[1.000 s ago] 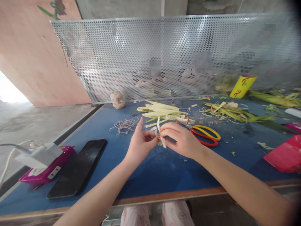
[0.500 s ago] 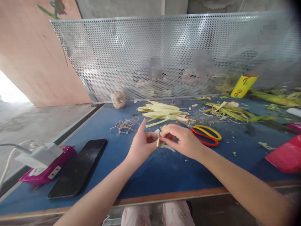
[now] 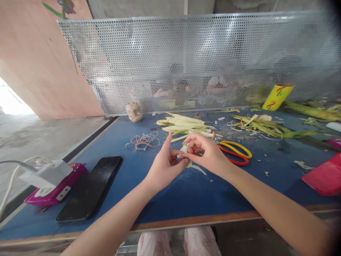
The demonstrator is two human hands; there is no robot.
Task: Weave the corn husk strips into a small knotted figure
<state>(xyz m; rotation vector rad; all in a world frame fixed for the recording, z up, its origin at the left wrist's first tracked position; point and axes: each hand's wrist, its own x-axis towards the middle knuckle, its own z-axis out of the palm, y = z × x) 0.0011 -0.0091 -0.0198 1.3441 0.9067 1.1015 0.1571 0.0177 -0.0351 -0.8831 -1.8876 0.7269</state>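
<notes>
My left hand (image 3: pixel 165 166) and my right hand (image 3: pixel 207 153) meet above the middle of the blue table, their fingertips pinching a small piece of pale corn husk (image 3: pixel 185 148) between them. Its exact shape is largely hidden by the fingers. A narrow whitish strip (image 3: pixel 199 169) shows just below the fingers; I cannot tell whether it joins the held piece. Just beyond my hands lies a pile of pale green husk leaves (image 3: pixel 183 124). Scissors with one yellow and one red handle (image 3: pixel 248 153) lie right of my right hand, blades partly covered.
Left are tangled twine (image 3: pixel 144 141), a black phone (image 3: pixel 90 188) and a purple power strip (image 3: pixel 57 190) with a white plug. A perforated metal screen (image 3: pixel 149 64) borders the back, people behind it. Right are more husks (image 3: pixel 255 124), a yellow tube (image 3: pixel 277 97) and a red packet (image 3: pixel 323 176).
Both hands have shifted slightly to the right with the husk. The pale end that stuck out by my left thumb is now turned or covered by the fingers.
</notes>
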